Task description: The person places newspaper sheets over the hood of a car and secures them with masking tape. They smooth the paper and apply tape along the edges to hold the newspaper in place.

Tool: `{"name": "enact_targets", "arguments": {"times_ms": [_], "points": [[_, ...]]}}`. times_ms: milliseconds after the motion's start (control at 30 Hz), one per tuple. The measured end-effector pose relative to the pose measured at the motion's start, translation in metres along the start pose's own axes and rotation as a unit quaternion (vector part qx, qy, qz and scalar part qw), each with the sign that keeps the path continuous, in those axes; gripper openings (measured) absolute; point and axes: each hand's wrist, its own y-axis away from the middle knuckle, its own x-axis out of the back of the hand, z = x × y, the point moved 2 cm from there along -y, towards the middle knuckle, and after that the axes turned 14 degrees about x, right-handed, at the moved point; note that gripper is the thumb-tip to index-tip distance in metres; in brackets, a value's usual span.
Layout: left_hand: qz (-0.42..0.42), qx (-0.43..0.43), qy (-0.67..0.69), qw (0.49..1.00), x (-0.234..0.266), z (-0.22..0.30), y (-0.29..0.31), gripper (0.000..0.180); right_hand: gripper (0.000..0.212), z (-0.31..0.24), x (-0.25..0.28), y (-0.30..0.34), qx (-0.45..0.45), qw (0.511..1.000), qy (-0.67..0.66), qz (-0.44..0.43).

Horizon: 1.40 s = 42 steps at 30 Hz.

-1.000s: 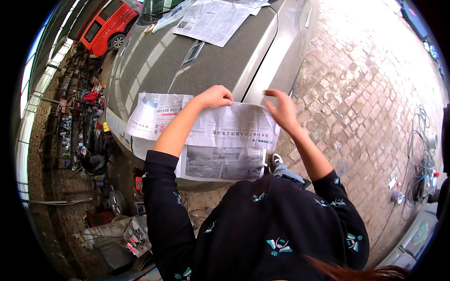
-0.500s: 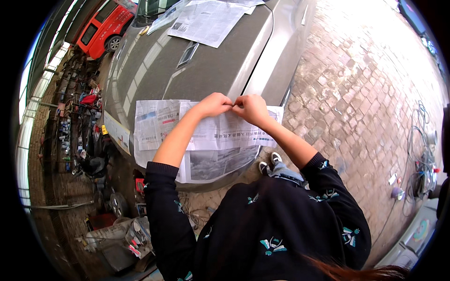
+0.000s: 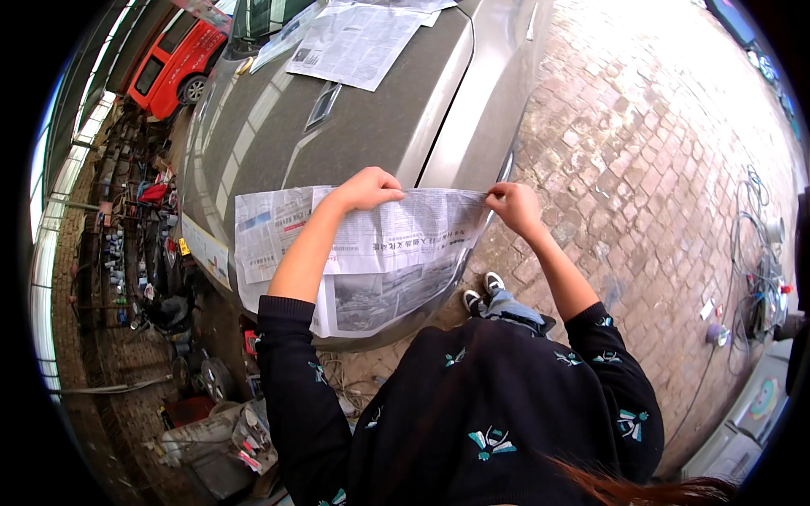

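Centrally, the right hand (image 3: pixel 516 207) is pinching creased newspaper (image 3: pixel 405 234); the left hand (image 3: pixel 369 188) is curling at its edge, grip unclear.

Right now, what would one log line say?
left hand: at top edge of newspaper | right hand: at its upper right corner | newspaper: across front of car

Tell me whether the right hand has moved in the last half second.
Yes. Against the car, the right hand has shifted right, from the near end of the hood seam to the newspaper's upper right corner.
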Motion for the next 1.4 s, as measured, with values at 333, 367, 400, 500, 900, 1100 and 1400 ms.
{"name": "enact_targets", "arguments": {"times_ms": [333, 367, 400, 500, 900, 1100, 1400], "points": [[-0.022, -0.001, -0.046, 0.999, 0.004, 0.0, -0.004, 0.023, 0.034, -0.04, -0.002, -0.025, 0.169, 0.983, 0.023, 0.07], [-0.026, -0.01, -0.045, 0.999, 0.005, -0.001, -0.004, 0.022, 0.037, -0.057, -0.012, -0.033, 0.195, 0.98, 0.012, 0.046], [-0.025, -0.019, -0.052, 0.998, 0.007, 0.003, -0.003, 0.023, 0.037, -0.064, -0.026, -0.042, 0.23, 0.973, -0.006, 0.022], [0.01, -0.053, -0.076, 0.996, 0.009, 0.013, 0.004, 0.024, 0.018, -0.07, -0.055, -0.059, 0.222, 0.971, -0.016, -0.091], [0.132, -0.048, -0.12, 0.983, 0.012, 0.025, 0.013, 0.025, 0.014, -0.097, -0.036, -0.064, 0.239, 0.969, -0.035, -0.048], [0.122, -0.025, -0.083, 0.989, 0.023, -0.002, 0.016, 0.023, 0.016, -0.098, -0.034, -0.065, 0.198, 0.977, -0.053, -0.06], [0.091, 0.008, -0.044, 0.995, 0.032, -0.029, 0.018, 0.021, 0.018, -0.091, -0.039, -0.063, 0.186, 0.978, -0.044, -0.08]]}}
